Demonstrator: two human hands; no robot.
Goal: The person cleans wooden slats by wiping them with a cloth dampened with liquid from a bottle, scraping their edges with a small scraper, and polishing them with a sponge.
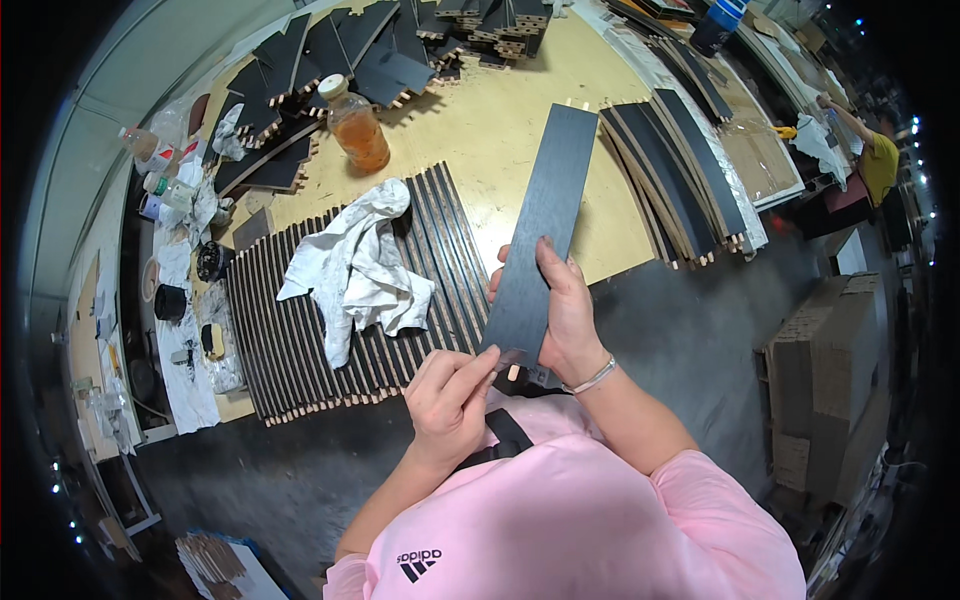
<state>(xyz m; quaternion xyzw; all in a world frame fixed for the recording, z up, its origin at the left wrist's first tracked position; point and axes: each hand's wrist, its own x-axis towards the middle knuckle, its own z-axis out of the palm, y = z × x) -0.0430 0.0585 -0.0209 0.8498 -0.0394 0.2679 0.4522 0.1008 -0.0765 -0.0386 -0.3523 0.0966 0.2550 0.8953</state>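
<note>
My right hand (567, 312) is wrapped round a long dark wooden board (545, 210), thumb on its face and fingertips showing at its left edge. The board is tilted upright in front of me, with light dowel pegs at both ends. By its lower end, my left hand (450, 400) pinches a small thin flat piece (514, 356), greyish and blade-like, against the board's face. What exactly this piece is cannot be made out. A crumpled white cloth (360, 265) lies on a row of dark slats (300, 340) standing on edge, left of the board.
A jar of orange-brown liquid (358, 130) stands behind the slats. Dark boards with pegs lie in a loose heap (340, 45) at the far side. More boards are stacked (680, 180) at the table's right. Tins (212, 262) and bottles (170, 190) line the left; cardboard boxes (830, 380) stand right.
</note>
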